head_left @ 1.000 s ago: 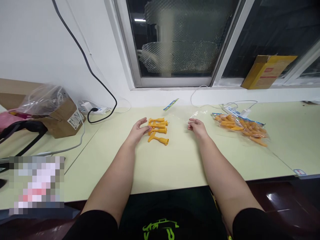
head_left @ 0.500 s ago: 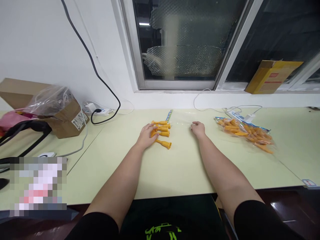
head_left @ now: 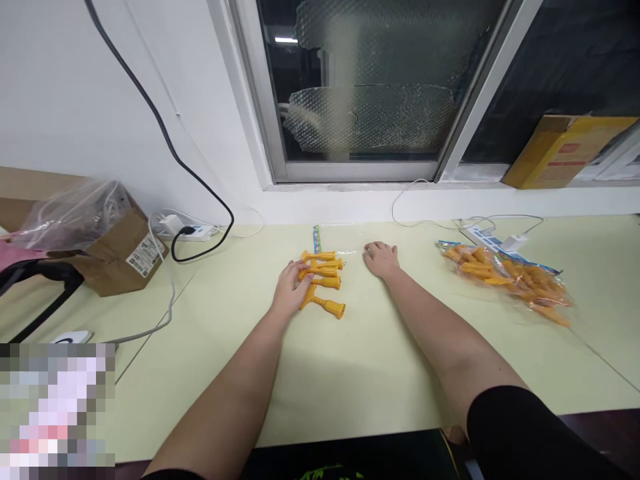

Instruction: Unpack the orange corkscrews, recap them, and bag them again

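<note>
Several yellow plastic pieces (head_left: 331,307), each with a flared end, lie in a rough row on the table. My left hand (head_left: 291,288) closes over the left ends of the middle ones, thumb and fingers around a yellow piece; part of it is hidden. A flat clear plastic bag (head_left: 345,239) with a colourful printed strip (head_left: 317,240) at its left end lies just beyond the row. My right hand (head_left: 383,259) rests palm down at the bag's near right edge, its fingers stretched out.
To the right lie clear bags (head_left: 505,270) filled with orange-yellow pieces, in front of a power strip (head_left: 493,240). An open cardboard box (head_left: 117,250) stands at the left, near a black cable (head_left: 200,180). The window (head_left: 360,100) is behind the table.
My right hand has moved left along the bag and its fingers have flattened out. The bag has shifted left and its strip stands straighter. My left hand stays at the yellow pieces.
</note>
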`<state>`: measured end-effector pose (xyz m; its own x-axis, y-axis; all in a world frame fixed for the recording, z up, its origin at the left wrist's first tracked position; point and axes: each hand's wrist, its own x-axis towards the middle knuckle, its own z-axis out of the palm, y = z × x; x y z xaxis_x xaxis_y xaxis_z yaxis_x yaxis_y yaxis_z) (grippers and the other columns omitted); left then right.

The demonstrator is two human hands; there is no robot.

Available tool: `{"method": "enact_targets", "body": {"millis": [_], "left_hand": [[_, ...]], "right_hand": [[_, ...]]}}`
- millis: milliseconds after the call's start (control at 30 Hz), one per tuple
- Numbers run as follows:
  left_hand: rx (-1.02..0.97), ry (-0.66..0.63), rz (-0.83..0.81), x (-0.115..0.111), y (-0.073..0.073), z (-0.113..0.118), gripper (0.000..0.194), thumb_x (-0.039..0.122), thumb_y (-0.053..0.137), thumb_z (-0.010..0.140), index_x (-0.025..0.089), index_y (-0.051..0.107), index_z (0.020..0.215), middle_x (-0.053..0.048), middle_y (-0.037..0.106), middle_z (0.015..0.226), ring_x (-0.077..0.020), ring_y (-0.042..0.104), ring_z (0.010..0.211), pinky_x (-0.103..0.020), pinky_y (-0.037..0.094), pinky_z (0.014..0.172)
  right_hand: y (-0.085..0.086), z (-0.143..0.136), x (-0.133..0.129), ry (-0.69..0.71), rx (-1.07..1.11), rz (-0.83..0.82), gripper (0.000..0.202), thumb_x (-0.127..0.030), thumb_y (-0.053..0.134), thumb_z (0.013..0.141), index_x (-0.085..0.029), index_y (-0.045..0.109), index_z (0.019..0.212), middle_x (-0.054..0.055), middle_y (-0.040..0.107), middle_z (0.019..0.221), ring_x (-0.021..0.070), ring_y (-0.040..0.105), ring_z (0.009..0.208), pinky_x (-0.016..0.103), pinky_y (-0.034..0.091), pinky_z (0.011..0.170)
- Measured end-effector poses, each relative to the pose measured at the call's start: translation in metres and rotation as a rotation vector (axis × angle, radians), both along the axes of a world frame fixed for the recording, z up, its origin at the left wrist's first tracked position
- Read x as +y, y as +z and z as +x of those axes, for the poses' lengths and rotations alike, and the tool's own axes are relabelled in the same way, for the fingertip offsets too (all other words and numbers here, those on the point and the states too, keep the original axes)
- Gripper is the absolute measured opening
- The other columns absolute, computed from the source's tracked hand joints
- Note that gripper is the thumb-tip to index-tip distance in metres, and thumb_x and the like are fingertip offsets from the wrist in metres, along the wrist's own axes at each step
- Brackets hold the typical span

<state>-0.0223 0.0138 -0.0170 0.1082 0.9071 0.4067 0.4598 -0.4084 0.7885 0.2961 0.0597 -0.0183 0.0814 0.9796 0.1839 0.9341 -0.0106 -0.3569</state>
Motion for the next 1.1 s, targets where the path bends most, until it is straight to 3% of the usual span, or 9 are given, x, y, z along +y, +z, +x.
{"method": "enact_targets", "body": {"millis": [300, 533, 700, 833, 967, 1100], "left_hand": [[0.081, 0.005, -0.008, -0.004, 0.004, -0.001, 0.023, 0.037, 0.061, 0.094, 0.026, 0.069, 0.112, -0.010, 0.065, 0.137, -0.0333, 0.044, 0.146, -0.055, 0.030, 0.124], [0.137, 0.010, -0.008, -0.007, 0.009, 0.001, 0.028, 0.039, 0.061, 0.093, 0.024, 0.068, 0.115, -0.012, 0.062, 0.139, -0.0351, 0.040, 0.149, -0.054, 0.030, 0.125], [0.208, 0.023, -0.009, -0.009, 0.010, 0.003, 0.031, 0.041, 0.061, 0.093, 0.024, 0.066, 0.119, -0.011, 0.060, 0.143, -0.0352, 0.039, 0.150, -0.055, 0.031, 0.124], [0.298, 0.015, -0.009, -0.011, 0.010, 0.003, 0.040, 0.041, 0.061, 0.093, 0.027, 0.062, 0.130, -0.010, 0.052, 0.152, -0.0328, 0.040, 0.150, -0.054, 0.034, 0.124], [0.330, -0.020, -0.025, -0.012, 0.009, 0.003, 0.052, 0.038, 0.063, 0.091, 0.029, 0.058, 0.142, -0.012, 0.041, 0.162, -0.0320, 0.034, 0.155, -0.054, 0.032, 0.127], [0.264, -0.047, -0.056, -0.010, 0.009, 0.001, 0.055, 0.037, 0.065, 0.090, 0.028, 0.057, 0.143, -0.013, 0.041, 0.161, -0.0311, 0.030, 0.157, -0.052, 0.030, 0.128]], "right_hand": [[0.004, -0.031, 0.017, 0.124, 0.015, 0.052, 0.043, -0.050, 0.045, 0.103, -0.030, 0.072, 0.130, 0.014, 0.052, 0.144, 0.0335, 0.042, 0.138, 0.053, 0.033, 0.117], [0.002, -0.032, 0.016, 0.240, 0.014, 0.142, 0.049, -0.042, 0.047, 0.103, -0.021, 0.058, 0.146, 0.015, 0.051, 0.152, 0.0318, 0.041, 0.142, 0.047, 0.027, 0.122], [0.000, -0.031, 0.016, 0.264, 0.008, 0.118, 0.038, -0.041, 0.045, 0.104, -0.021, 0.066, 0.129, 0.014, 0.062, 0.139, 0.0304, 0.050, 0.133, 0.048, 0.030, 0.120], [0.000, -0.033, 0.018, 0.309, 0.026, 0.054, 0.039, -0.041, 0.039, 0.106, -0.022, 0.063, 0.132, 0.012, 0.063, 0.140, 0.0293, 0.050, 0.136, 0.056, 0.020, 0.125], [0.001, -0.032, 0.012, 0.287, 0.086, 0.069, 0.043, -0.039, 0.043, 0.104, -0.020, 0.056, 0.139, 0.014, 0.054, 0.153, 0.0300, 0.043, 0.145, 0.057, 0.018, 0.127], [0.001, -0.023, -0.004, 0.142, 0.141, 0.126, 0.043, -0.032, 0.052, 0.095, -0.019, 0.057, 0.136, 0.016, 0.052, 0.152, 0.0311, 0.044, 0.144, 0.058, 0.019, 0.127]]}}
